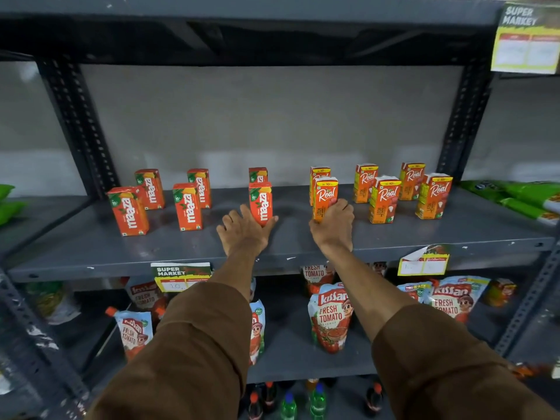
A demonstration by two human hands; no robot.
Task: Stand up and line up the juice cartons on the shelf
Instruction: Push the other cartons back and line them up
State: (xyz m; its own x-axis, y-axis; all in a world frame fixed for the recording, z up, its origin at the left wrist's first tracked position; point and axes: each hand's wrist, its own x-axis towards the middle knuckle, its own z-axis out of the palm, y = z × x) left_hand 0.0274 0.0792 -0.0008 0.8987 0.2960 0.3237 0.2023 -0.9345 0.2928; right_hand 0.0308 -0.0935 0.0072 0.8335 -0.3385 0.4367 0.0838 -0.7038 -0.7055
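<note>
On the grey metal shelf (pixel 394 237) stand several orange juice cartons, all upright, in two loose rows. My left hand (pixel 242 230) grips the lower part of a front Maaza carton (pixel 260 200) near the middle. My right hand (pixel 333 227) is wrapped around the base of a front Real carton (pixel 325 195). Further Maaza cartons stand to the left, one of them at the front left (pixel 128 210). Further Real cartons stand to the right, one at the far right (pixel 433 197). One carton stands behind each held carton, partly hidden.
The shelf above (pixel 272 13) overhangs closely. Dark slotted uprights (pixel 78 122) flank the bay. Price tags (pixel 180 275) hang on the shelf's front lip. Tomato ketchup pouches (pixel 331 316) fill the shelf below, bottles (pixel 288 404) beneath that. Green packets (pixel 521 195) lie on the neighbouring shelf to the right.
</note>
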